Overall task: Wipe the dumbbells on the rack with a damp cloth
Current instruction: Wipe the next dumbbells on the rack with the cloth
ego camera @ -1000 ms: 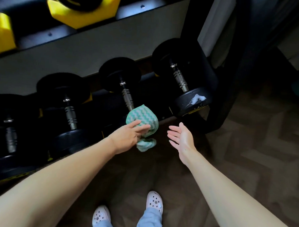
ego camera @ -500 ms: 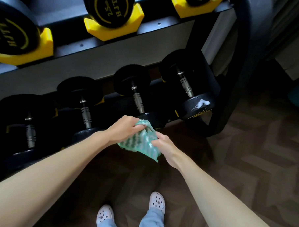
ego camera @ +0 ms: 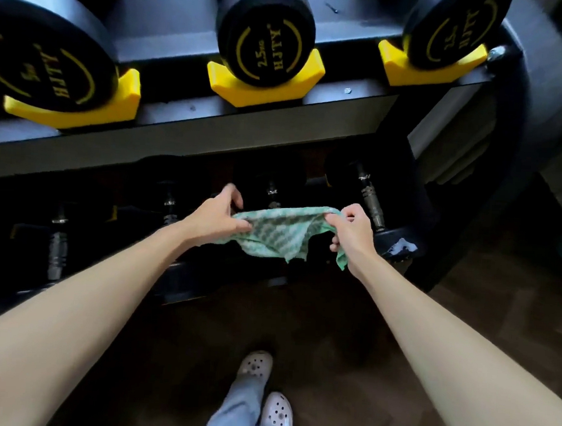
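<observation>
A green and white zigzag cloth (ego camera: 277, 235) is stretched out between my two hands in front of the rack's lower shelf. My left hand (ego camera: 216, 218) pinches its left edge and my right hand (ego camera: 353, 229) grips its right edge, with a corner hanging below that hand. Behind the cloth, black dumbbells with metal handles lie on the dark lower shelf; one handle (ego camera: 271, 194) shows just above the cloth and another (ego camera: 370, 200) stands to the right. On the upper shelf, black dumbbells (ego camera: 264, 41) with yellow lettering sit in yellow cradles (ego camera: 262, 89).
The black rack frame (ego camera: 467, 188) curves down on the right. A white smear marks the end of the rightmost lower dumbbell (ego camera: 400, 247). Dark herringbone wood floor (ego camera: 510, 303) spreads to the right. My feet in white clogs (ego camera: 277, 415) stand below.
My right hand joined the left on the bunched cloth, and both hands pulled it open and lifted it. The view tilted up, bringing the upper shelf's dumbbells into sight.
</observation>
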A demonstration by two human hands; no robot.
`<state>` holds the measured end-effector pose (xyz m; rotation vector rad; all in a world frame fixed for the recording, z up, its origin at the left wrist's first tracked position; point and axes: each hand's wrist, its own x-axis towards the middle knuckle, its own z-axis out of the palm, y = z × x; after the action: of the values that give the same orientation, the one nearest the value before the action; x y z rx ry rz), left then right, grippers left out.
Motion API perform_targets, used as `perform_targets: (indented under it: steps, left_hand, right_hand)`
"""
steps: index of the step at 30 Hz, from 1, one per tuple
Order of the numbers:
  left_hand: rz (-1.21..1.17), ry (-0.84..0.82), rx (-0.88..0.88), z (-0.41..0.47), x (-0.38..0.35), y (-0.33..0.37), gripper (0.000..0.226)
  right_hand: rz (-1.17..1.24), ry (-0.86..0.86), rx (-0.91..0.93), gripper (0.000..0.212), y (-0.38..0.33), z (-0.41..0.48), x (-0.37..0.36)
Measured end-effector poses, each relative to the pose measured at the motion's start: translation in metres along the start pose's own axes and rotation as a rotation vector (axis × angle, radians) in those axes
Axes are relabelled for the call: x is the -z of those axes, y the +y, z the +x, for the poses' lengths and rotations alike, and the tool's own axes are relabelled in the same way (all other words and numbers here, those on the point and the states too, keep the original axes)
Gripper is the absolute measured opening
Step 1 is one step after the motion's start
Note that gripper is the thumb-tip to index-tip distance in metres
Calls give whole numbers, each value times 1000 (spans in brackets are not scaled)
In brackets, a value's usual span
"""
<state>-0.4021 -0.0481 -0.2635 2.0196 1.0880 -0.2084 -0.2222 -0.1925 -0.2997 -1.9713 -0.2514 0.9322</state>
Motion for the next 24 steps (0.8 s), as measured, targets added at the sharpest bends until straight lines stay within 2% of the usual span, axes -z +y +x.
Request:
perform_targets:
  steps: [4, 6, 8, 9, 11, 12, 15, 17, 20, 22, 24]
  left_hand:
    - [-13, 50, -156, 43, 2, -9, 20]
    - [38, 119, -122, 72, -6, -18, 15]
    - [66, 259, 5, 98, -23, -32, 6]
    - [100, 316, 71, 107, -34, -37, 16]
    - [107, 312, 193, 118, -55, -45, 30]
    - [-6, 290, 262, 122, -64, -48, 35]
    - [-743, 108, 482, 131, -82, -42, 48]
    - [-936, 74, 462, 139, -86, -35, 49]
    - [-991, 97, 369, 146, -84, -22, 34]
    - [-919, 93, 350, 152, -86, -22, 33]
    - [-748, 82, 344, 152, -85, -25, 28]
  right_hand:
    - [-155, 211, 37, 9, -4, 51, -26]
    - [-161, 282, 29, 18, -8, 76, -42]
    - [-164, 214, -95, 29, -6, 100, -61]
    - [-143, 171, -152, 33, -6, 107, -69]
    - [-59, 13, -253, 38, 1, 118, -88]
    - [13, -78, -290, 40, 6, 121, -95]
    - [81, -255, -306, 42, 19, 125, -109]
    - [35, -272, -221, 41, 21, 129, -116]
    - [-93, -245, -122, 37, 18, 135, -123]
    - [-191, -237, -95, 35, 20, 139, -125]
    - [-298, -258, -92, 32, 21, 142, -123]
